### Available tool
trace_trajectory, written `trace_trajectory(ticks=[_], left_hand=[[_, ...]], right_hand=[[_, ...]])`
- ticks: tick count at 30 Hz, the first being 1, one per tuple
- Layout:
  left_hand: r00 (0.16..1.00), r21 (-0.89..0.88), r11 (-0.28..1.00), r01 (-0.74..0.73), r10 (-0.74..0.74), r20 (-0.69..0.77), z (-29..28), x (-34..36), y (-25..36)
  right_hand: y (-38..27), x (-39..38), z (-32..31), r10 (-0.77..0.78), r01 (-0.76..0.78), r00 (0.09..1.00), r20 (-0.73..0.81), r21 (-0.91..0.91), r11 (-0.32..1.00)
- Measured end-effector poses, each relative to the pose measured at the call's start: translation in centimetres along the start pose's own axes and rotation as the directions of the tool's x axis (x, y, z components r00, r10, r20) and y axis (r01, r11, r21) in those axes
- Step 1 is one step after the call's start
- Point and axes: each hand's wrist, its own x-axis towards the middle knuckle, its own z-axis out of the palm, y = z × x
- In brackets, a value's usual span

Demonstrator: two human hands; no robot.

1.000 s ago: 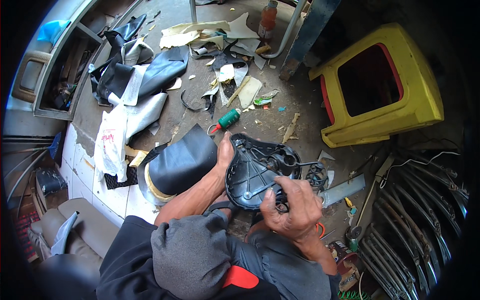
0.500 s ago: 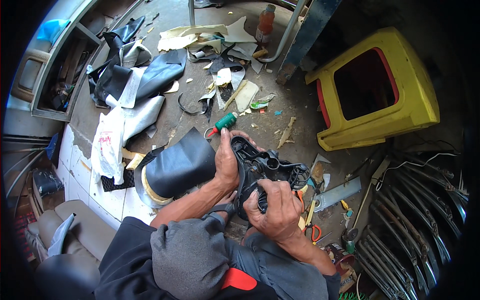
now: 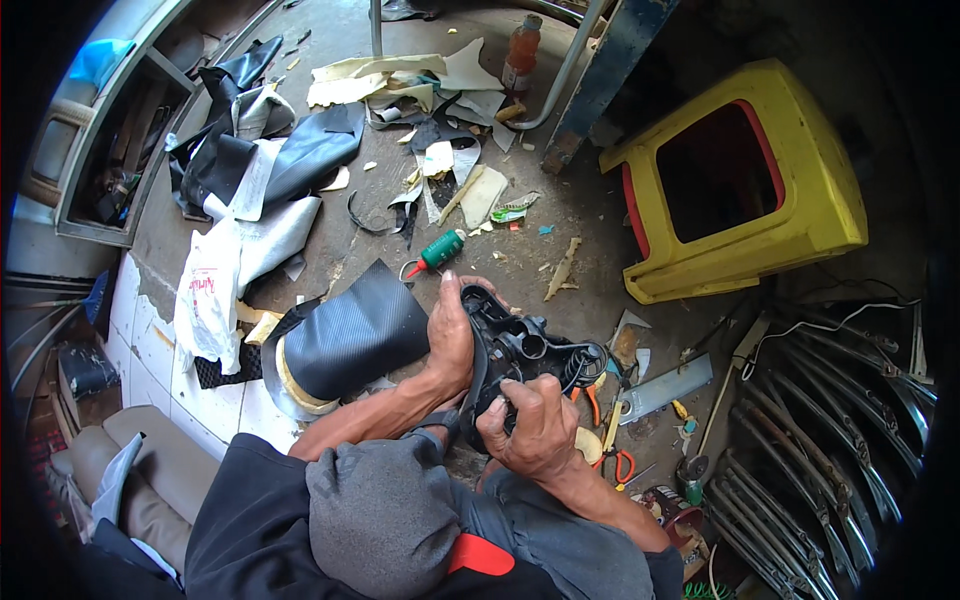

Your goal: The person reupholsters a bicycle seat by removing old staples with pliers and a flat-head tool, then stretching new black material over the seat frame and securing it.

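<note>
Shell (image 3: 508,350) of black plastic, round-socketed, in left hand (image 3: 453,335)

"What's the moulded plastic base (image 3: 502,352) like?"
"Black and hollow, with a round raised collar (image 3: 534,346) on its inner side."
"Its pose?"
"Tilted, hollow side showing, near the frame's centre; a black coil (image 3: 583,368) sits at its right edge."

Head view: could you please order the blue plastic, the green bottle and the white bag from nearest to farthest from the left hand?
1. Green bottle: just beyond the left hand.
2. White bag: off to the left.
3. Blue plastic: at the far upper left.
</note>
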Motion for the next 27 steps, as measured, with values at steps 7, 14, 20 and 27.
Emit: trace_trajectory(ticks=[7,14,20,27], left_hand=[[0.984,-0.242,0.967,0.085,-0.043,0.175,2.2,-0.1,1.3],[0.978,-0.321,0.929,0.184,-0.139,0.157,0.9,1.0,1.2],[0.993,-0.429,0.898,0.100,-0.060,0.105,-1.4,3.2,1.1],[0.988,-0.416,0.909,-0.024,0.085,0.129,-1.4,2.3,2.9]], right_hand=[[0.2,-1.9,1.7,-0.074,0.078,0.994,-0.083,0.037,0.996],[-0.3,-0.2,0.4,0.066,-0.075,0.983,0.173,0.048,0.996],[-0.2,2.1,-2.4,0.067,-0.058,0.973,0.223,-0.045,0.997],[3.8,1.4,-4.8,0.438,-0.441,0.883,-0.170,0.022,0.897]])
